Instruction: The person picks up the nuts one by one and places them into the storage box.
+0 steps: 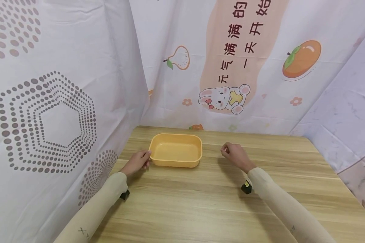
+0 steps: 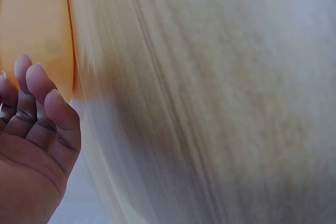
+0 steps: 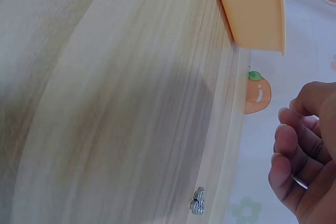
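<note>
A shallow orange plastic tray (image 1: pixel 175 164) with rounded corners stands on the wooden table. My left hand (image 1: pixel 137 162) grips its left rim. In the left wrist view the bent fingers (image 2: pixel 62 109) lie against the tray's outer wall, and the thumb is out of sight. To the right of the tray, apart from it, my right hand (image 1: pixel 236 156) hovers over the table with curled fingers and the thumb close to the index finger. I see nothing held in it. A small silvery piece (image 3: pixel 198 201) shows below it in the right wrist view; its exact kind is unclear.
The light wooden table (image 1: pixel 182 202) reaches back to a printed cloth (image 1: pixel 170 101) with a rabbit, fruit and writing. A dotted cloth (image 1: pixel 61 128) hangs close along the left side. Another cloth (image 1: pixel 340 135) borders the right edge.
</note>
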Available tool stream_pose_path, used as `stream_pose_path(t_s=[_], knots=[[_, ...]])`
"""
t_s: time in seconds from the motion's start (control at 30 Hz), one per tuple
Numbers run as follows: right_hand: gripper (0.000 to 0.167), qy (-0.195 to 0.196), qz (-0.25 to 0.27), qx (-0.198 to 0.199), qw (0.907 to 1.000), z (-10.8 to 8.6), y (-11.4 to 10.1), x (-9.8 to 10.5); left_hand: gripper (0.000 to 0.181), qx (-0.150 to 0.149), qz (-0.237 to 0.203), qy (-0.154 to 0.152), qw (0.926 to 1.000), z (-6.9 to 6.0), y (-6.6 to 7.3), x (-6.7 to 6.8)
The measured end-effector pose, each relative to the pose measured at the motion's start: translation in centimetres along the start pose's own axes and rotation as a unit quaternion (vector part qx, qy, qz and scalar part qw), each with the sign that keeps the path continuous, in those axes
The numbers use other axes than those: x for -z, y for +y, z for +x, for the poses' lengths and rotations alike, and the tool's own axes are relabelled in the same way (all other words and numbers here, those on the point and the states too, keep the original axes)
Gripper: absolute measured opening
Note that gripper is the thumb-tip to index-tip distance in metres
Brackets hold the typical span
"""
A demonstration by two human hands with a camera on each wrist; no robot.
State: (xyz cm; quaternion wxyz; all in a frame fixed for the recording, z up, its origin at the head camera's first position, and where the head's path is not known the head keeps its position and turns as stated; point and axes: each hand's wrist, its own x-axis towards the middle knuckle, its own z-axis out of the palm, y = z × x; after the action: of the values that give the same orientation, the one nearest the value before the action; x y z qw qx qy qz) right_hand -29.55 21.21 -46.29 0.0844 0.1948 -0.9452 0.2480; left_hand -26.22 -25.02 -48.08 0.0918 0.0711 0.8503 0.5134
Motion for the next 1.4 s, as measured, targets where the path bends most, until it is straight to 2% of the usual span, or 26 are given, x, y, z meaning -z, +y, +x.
stream_pose_path(t_s=[0.5, 1.4], knots=[[0.012, 0.004, 0.002, 0.015, 0.9999, 0.2, -1.5, 0.2, 0.042, 0.002, 0.009, 0.006, 0.9999, 0.3, -0.1, 0.0], [0.009, -0.015, 0.011, 0.034, 0.9992, 0.6, -4.2, -0.7, 0.047, -0.008, 0.019, 0.010, 0.9997, 0.2, -0.3, 0.0]])
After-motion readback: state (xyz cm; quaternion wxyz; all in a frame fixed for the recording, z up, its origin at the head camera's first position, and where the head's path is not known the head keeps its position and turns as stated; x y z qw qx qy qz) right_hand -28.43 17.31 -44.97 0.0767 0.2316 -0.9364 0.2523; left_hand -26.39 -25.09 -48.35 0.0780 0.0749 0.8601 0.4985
